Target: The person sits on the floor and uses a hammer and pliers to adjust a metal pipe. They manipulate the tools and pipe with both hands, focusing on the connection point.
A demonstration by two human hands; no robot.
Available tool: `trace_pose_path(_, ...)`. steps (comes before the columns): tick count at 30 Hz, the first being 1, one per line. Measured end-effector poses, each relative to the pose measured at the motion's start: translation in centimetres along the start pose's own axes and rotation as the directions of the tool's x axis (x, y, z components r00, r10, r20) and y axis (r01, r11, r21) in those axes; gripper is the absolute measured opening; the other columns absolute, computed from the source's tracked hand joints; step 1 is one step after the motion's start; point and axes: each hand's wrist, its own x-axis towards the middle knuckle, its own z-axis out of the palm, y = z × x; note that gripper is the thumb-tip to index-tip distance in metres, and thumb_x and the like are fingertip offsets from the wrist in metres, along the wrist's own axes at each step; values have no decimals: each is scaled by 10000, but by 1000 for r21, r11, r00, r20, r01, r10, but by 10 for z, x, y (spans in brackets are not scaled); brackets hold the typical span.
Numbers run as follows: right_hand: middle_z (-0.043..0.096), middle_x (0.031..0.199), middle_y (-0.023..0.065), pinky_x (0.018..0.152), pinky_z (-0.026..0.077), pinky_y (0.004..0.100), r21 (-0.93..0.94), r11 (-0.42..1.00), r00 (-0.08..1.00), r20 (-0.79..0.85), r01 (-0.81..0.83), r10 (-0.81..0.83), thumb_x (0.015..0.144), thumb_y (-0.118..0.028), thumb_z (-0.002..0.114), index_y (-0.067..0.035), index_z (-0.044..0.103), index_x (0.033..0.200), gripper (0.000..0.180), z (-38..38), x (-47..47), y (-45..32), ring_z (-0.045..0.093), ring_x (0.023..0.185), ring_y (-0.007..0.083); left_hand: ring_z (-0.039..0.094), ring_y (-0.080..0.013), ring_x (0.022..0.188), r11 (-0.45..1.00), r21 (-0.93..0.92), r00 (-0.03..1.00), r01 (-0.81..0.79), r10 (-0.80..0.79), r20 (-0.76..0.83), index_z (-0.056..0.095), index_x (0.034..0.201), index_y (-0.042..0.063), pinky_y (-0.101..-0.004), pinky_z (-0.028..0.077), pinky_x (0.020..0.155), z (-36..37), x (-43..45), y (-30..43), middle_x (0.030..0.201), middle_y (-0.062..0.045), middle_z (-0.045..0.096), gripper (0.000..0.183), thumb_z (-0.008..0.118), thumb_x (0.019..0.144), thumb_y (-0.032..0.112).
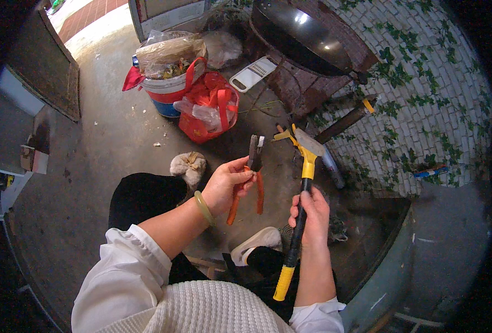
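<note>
My left hand (233, 181) holds a pair of pliers (255, 160) near the pivot. Their dark jaws point away from me, and the two orange handles hang spread apart below my fingers. A small shiny piece shows at the tip of the jaws; what it is I cannot tell. In my right hand (312, 210) is a tool with a black and yellow handle (301, 224), gripped around the black part. Its yellow head carries a grey, flat-looking piece (309, 142) and points away from me. The two tools are apart, side by side above the floor.
A bucket filled with bags (162, 89) and a red bag (202, 120) stand on the floor ahead. Beyond them lies a white grater (254, 74). A large wok (304, 37) is at the upper right, by a brick-patterned wall (425, 125). My shoes (258, 243) are below my hands.
</note>
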Motion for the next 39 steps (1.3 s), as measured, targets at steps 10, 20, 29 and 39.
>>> trace_pose_path(10,544,767,43,381,398,226,-219,975,994,-92,37,-58,836,-113,574,-62,449,905,152,-3,14,39,507,509,101,488,-79,612,986,-154,985,70,-44,167,505,1101,21,-169,367,475,11,-7,11,810,-41,553,243,492,861,56)
trace_pose_path(20,595,814,130,365,400,198,-242,970,999,-33,12,-21,775,0,608,-51,439,893,213,13,5,26,622,634,183,527,-99,736,982,171,997,-79,74,35,436,1248,67,-244,442,621,-1,0,-5,892,-26,559,354,472,911,167)
trace_pose_path(29,593,810,121,363,390,192,-235,972,990,-132,25,-58,763,15,624,-60,427,874,238,13,9,37,624,648,169,553,-142,809,903,404,988,144,-104,-118,498,1084,44,-296,457,720,-2,-3,-24,900,-47,576,253,416,943,238)
trace_pose_path(39,588,797,117,383,389,189,-253,967,995,-100,-39,14,777,-6,612,-56,425,904,232,25,6,35,627,658,173,542,-134,654,900,419,988,117,-61,-143,523,1038,40,-254,445,532,5,-8,-23,823,-50,576,246,413,945,239)
